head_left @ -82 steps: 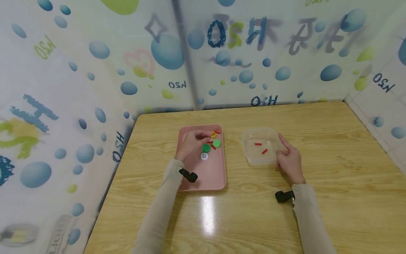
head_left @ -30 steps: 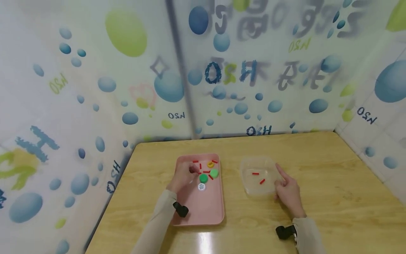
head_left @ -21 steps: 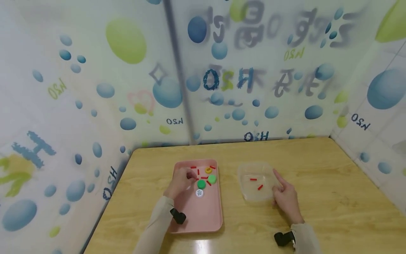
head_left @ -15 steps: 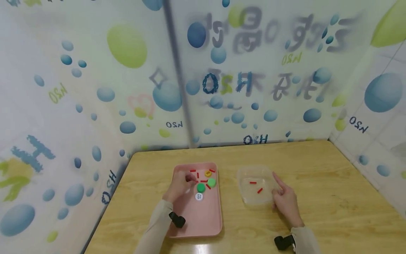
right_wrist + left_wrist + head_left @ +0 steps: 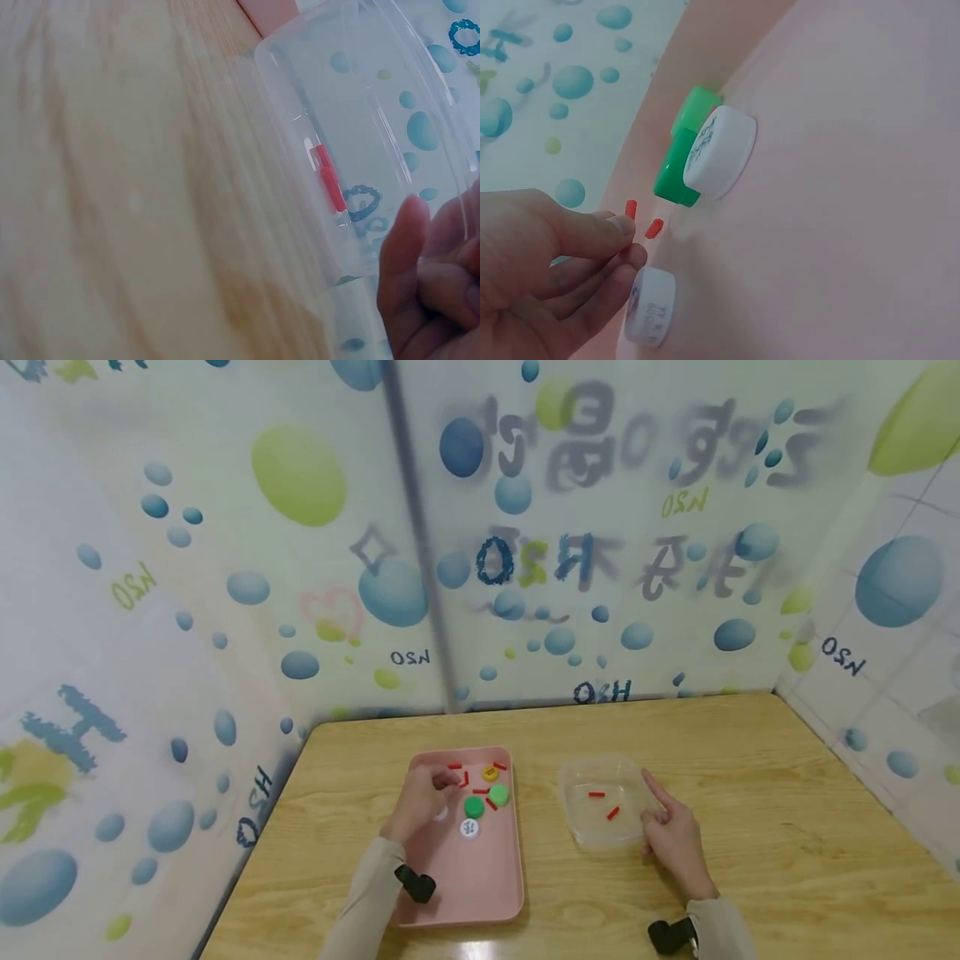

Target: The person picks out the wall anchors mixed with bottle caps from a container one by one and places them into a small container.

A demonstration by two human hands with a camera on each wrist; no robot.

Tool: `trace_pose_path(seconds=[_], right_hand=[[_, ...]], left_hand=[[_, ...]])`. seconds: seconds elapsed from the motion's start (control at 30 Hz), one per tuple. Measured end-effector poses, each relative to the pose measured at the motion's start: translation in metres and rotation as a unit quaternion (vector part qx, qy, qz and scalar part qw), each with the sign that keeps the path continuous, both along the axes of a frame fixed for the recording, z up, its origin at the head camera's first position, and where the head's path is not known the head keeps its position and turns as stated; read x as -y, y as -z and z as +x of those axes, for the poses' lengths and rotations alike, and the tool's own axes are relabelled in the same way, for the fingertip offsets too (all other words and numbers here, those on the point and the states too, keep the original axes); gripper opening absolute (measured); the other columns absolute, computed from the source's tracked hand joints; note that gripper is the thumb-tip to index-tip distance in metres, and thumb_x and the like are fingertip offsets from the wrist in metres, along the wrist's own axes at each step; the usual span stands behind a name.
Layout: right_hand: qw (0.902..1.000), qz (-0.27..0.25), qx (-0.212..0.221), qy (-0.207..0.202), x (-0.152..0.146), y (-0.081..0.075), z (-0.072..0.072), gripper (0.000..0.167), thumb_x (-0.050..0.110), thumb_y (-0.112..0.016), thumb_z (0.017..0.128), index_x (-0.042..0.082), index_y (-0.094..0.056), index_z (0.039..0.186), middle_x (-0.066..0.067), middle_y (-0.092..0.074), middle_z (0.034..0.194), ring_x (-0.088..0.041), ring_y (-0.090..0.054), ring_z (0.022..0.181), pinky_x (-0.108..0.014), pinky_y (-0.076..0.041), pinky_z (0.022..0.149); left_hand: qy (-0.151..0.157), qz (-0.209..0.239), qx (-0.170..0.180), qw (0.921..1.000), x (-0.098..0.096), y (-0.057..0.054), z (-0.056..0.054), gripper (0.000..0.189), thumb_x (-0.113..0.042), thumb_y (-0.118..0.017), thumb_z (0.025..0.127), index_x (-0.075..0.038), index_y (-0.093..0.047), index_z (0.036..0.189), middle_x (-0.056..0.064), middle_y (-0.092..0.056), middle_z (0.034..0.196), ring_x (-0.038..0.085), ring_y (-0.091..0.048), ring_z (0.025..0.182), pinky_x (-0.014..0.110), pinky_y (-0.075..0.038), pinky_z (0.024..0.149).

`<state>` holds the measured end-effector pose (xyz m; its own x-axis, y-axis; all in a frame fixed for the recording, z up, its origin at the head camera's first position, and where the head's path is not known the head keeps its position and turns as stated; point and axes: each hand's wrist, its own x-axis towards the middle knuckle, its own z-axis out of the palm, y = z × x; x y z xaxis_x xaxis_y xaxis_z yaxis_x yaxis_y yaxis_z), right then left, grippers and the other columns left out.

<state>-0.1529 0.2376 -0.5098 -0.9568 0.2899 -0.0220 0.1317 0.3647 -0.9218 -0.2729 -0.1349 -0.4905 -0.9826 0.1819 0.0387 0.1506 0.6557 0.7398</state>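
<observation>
My left hand (image 5: pixel 420 797) is over the pink tray (image 5: pixel 480 893). In the left wrist view its thumb and fingers pinch a small red stick (image 5: pixel 631 211), and another short red piece (image 5: pixel 655 228) lies beside the fingertips. A white cap (image 5: pixel 652 306) sits just under that hand. Further caps in the tray are dark green (image 5: pixel 474 807), light green (image 5: pixel 498 795), yellow (image 5: pixel 490 773) and white (image 5: pixel 469 828), with several red sticks among them. My right hand (image 5: pixel 675 835) grips the right side of a clear plastic container (image 5: pixel 573 827), index finger stretched along its rim. Two red sticks (image 5: pixel 596 794) lie inside.
Tray and container stand side by side on a wooden table (image 5: pixel 787 793), with a strip of bare wood between them. Patterned walls (image 5: pixel 637 635) rise behind the table and at both sides.
The left hand has drawn back leftward from near the yellow cap, uncovering red sticks, and now pinches one. The right hand keeps its hold on the container. The head view has tilted upward.
</observation>
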Motion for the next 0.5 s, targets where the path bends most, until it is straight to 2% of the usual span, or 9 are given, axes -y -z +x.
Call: trace_pose_path(seconds=[0.23, 0.5], right_hand=[[0.9999, 0.001, -0.015, 0.003, -0.0006, 0.0031, -0.0006, 0.067, -0.001, -0.047, 0.094, 0.02, -0.039, 0.157, 0.004, -0.048, 0.047, -0.017, -0.056, 0.04, -0.028, -0.048, 0.041], [0.9998, -0.012, -0.012, 0.002, -0.0023, 0.0044, -0.0024, 0.066, 0.001, -0.048, 0.095, 0.021, -0.039, 0.157, 0.004, -0.048, 0.047, -0.018, -0.057, 0.039, -0.03, -0.049, 0.042]], left_hand=[[0.012, 0.033, -0.001, 0.9994, 0.0013, -0.0039, 0.0015, 0.012, -0.007, -0.076, 0.091, -0.01, -0.079, 0.102, 0.004, -0.072, 0.098, 0.019, -0.063, 0.085, 0.034, -0.06, 0.081], [0.018, 0.062, -0.002, 0.9979, -0.0007, -0.0088, 0.0019, 0.012, -0.006, -0.074, 0.092, -0.007, -0.078, 0.103, 0.003, -0.073, 0.098, 0.017, -0.064, 0.084, 0.032, -0.06, 0.08]])
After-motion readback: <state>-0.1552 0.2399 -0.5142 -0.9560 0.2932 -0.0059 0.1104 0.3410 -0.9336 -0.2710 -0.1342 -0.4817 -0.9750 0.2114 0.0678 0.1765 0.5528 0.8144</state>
